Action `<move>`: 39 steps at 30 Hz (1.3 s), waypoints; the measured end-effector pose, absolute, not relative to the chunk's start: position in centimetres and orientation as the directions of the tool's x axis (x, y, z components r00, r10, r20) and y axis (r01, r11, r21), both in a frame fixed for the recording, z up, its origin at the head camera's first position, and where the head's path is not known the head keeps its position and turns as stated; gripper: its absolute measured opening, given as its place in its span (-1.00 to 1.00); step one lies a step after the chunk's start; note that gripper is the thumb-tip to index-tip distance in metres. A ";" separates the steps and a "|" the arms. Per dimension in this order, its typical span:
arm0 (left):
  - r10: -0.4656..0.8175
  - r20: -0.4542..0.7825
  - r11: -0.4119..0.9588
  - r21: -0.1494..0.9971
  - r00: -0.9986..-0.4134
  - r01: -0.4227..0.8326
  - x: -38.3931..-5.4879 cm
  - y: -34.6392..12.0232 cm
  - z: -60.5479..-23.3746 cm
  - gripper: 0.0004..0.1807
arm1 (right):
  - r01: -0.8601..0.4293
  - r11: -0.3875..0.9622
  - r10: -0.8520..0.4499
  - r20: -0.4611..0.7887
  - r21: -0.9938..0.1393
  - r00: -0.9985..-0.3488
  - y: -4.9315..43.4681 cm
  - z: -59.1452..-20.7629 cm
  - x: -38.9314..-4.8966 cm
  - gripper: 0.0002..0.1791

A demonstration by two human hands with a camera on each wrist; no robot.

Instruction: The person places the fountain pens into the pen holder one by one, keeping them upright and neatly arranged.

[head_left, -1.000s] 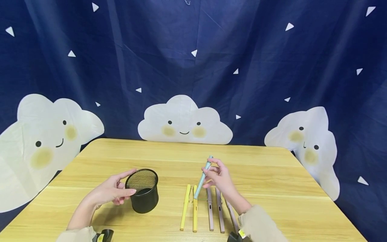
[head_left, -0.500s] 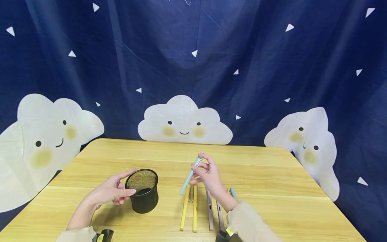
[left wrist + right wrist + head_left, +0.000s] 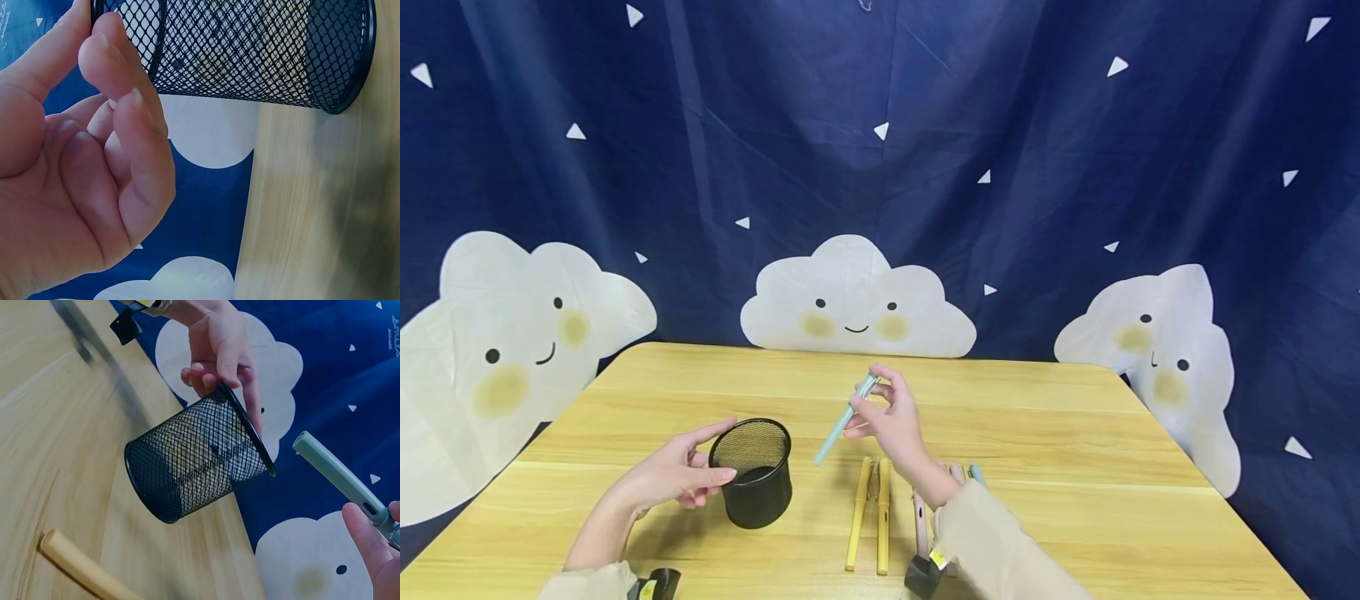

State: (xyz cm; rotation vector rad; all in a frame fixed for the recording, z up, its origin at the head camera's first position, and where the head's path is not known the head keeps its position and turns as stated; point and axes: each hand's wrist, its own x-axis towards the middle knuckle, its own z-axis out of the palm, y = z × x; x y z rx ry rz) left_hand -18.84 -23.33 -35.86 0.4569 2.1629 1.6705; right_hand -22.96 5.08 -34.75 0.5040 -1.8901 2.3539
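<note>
My left hand [image 3: 670, 475] holds the black mesh pen holder [image 3: 760, 496] by its rim, thumb on the near side and index finger on the far side. The holder stands upright on the table, and its mesh wall [image 3: 231, 50] fills the top of the left wrist view. In my right hand [image 3: 891, 421] a light blue pen [image 3: 838, 432] is pinched near its clip end. It slants down to the left, its lower tip above the table and to the right of the holder's rim. The right wrist view shows the pen's barrel [image 3: 340, 475] beyond the thumb.
Two yellow pens [image 3: 857, 521] lie side by side right of the holder on the wooden table [image 3: 1037, 433]. Purple pens [image 3: 920, 521] and another blue pen [image 3: 977, 474] lie partly hidden under my right forearm. A dark blue curtain [image 3: 1037, 125] with clouds hangs behind.
My right hand has carried the light blue pen leftward and slightly up, from over the yellow pens toward the pen holder. My left hand and the holder have stayed in place.
</note>
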 end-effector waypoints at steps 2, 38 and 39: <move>0.467 -0.093 0.245 0.969 -0.880 0.028 -18.8 -23.3 -35.8 -0.13 | -0.261 -0.238 -0.137 0.298 -0.936 -0.945 4.7 -34.6 -23.0 -0.43; 0.477 -0.086 0.234 0.972 -0.875 0.032 -18.8 -23.3 -35.7 -0.12 | -0.309 -0.185 -0.120 0.334 -0.933 -0.935 -1.2 -35.7 -22.5 -0.34; 0.478 -0.086 0.232 0.972 -0.874 0.031 -18.8 -23.3 -35.7 -0.12 | -0.312 -0.176 -0.121 0.335 -0.934 -0.934 -1.3 -35.8 -22.5 -0.35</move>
